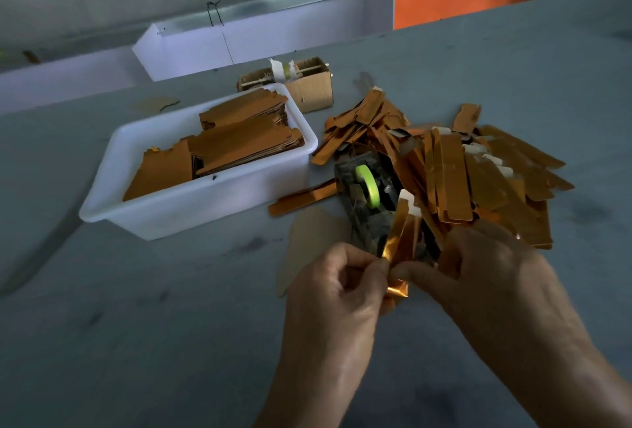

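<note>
A shiny copper-coloured folded carton (403,239) stands up between my two hands over the grey table. My left hand (337,291) pinches its lower edge with thumb and curled fingers. From the right side my right hand (485,273) grips the same carton, thumb against its lower part. Just behind the carton sits a dark tape dispenser (367,202) with a yellow-green roll of tape (367,185). The carton's lower end is partly hidden by my fingers.
A loose heap of flat copper cartons (478,174) lies right of the dispenser. A white plastic bin (191,198) at left holds stacked flat cartons. A small cardboard box (311,89) stands behind it. White and orange trays line the back. A brown card piece (314,236) lies under my hands.
</note>
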A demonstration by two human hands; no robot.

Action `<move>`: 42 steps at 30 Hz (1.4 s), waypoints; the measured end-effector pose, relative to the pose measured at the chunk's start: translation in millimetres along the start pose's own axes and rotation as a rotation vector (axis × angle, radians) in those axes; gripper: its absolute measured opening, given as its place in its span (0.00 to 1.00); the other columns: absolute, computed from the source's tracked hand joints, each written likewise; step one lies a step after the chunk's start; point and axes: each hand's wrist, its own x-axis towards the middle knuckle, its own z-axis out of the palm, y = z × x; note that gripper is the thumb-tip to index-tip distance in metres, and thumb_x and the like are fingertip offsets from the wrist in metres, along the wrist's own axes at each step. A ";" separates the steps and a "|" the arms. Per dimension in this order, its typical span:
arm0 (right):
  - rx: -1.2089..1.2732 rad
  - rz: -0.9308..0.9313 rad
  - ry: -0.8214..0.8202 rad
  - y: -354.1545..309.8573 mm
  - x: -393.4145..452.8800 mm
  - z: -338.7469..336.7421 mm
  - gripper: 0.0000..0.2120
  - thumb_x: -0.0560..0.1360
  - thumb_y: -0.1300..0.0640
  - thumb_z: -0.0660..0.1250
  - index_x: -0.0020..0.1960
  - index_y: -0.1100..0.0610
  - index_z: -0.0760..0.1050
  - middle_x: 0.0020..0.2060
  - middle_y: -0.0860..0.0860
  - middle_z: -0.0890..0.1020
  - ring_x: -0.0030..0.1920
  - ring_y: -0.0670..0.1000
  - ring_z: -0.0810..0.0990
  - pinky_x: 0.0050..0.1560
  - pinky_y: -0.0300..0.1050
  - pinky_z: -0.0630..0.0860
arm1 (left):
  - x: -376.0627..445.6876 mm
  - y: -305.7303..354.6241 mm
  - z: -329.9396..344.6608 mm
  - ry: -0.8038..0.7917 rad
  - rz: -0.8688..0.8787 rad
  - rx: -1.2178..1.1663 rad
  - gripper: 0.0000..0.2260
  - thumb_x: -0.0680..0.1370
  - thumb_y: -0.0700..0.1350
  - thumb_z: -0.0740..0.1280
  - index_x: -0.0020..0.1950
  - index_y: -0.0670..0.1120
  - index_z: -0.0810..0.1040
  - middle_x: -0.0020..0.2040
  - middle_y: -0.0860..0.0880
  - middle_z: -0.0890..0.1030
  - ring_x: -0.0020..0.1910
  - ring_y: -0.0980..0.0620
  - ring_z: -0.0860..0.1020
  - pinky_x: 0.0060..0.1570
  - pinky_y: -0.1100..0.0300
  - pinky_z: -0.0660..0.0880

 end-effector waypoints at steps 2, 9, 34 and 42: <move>0.062 -0.002 0.015 3.7 0.5 2.8 0.20 0.54 0.30 0.55 0.31 0.47 0.64 0.33 0.43 0.70 0.31 0.42 0.70 0.29 0.32 0.61 | -0.6 4.0 -2.8 0.018 0.024 0.025 0.05 0.76 0.44 0.69 0.40 0.46 0.80 0.35 0.48 0.84 0.35 0.51 0.84 0.41 0.50 0.82; 0.943 0.206 -0.216 10.4 -1.5 22.6 0.14 0.57 0.46 0.70 0.39 0.51 0.80 0.38 0.54 0.82 0.42 0.54 0.80 0.46 0.49 0.79 | -2.9 12.9 -7.2 0.014 0.106 0.124 0.05 0.75 0.48 0.69 0.39 0.49 0.80 0.37 0.50 0.84 0.38 0.52 0.83 0.43 0.48 0.81; 0.884 -0.162 -0.366 10.1 -3.9 8.7 0.06 0.62 0.50 0.71 0.38 0.48 0.80 0.40 0.55 0.82 0.44 0.54 0.81 0.50 0.58 0.78 | 9.2 -6.5 -35.9 -0.540 -0.492 -0.586 0.16 0.68 0.38 0.66 0.55 0.38 0.76 0.40 0.45 0.79 0.38 0.52 0.79 0.35 0.60 0.78; 0.632 -0.062 -0.083 28.6 25.7 -12.7 0.15 0.63 0.37 0.65 0.48 0.39 0.78 0.36 0.47 0.83 0.34 0.47 0.81 0.37 0.51 0.76 | 27.3 -27.0 -33.1 0.148 -0.094 0.508 0.01 0.75 0.47 0.69 0.44 0.52 0.79 0.42 0.54 0.80 0.43 0.56 0.77 0.38 0.63 0.72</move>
